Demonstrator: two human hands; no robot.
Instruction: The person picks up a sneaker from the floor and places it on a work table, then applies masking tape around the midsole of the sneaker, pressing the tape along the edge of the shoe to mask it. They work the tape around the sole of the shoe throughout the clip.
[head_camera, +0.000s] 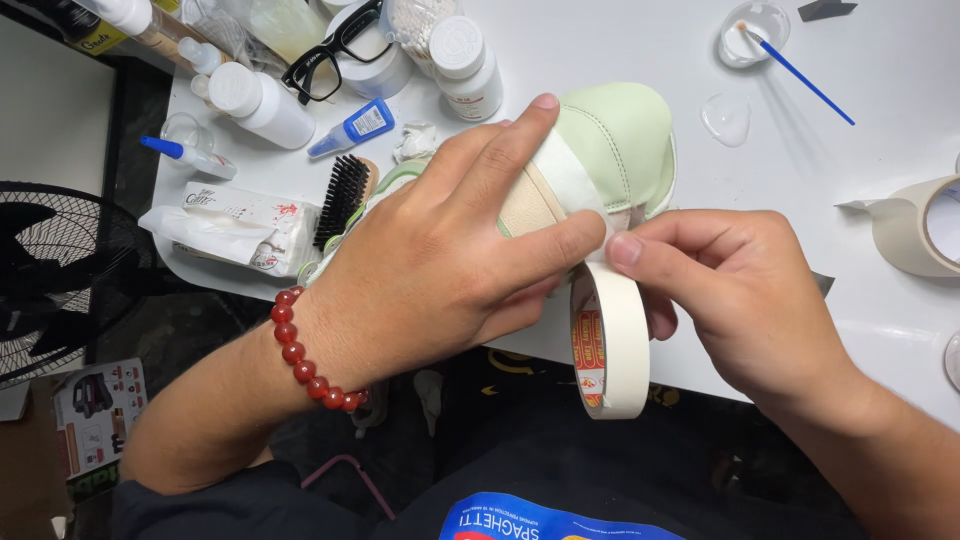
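While I watched from the head camera, these were my notes on the moment.

Left hand: the left hand (440, 260) lay clamped over the pale green sneaker (615, 140), forefinger stretched along the strip of masking tape (572, 175) already on the upper, thumb pressing near the tape's free run.

Right hand: the right hand (740, 300) pinched the tape where it left the masking tape roll (612, 340), thumb and forefinger closed on it; the two hands met there, fingertips touching.

Where the shoe was: at the near edge of the white table (880, 110), mostly hidden under the left hand, beside a black brush (342, 198).

Heading: the sneaker's toe pointed up and to the right in the view, away from me; its long axis ran diagonally from lower left to upper right (the heel end was covered, so I judged this from the toe cap alone).

Roll: it hung on edge below the table edge.

Risk, creasing: I judged the tape could wrinkle over the curved toe if pulled off-line.

Risk, slipping: the hanging roll's weight could peel the fresh strip if the pinch loosened.

Risk, clutter: the white bottles (262, 105) and black glasses (335, 50) stood near enough to be knocked.
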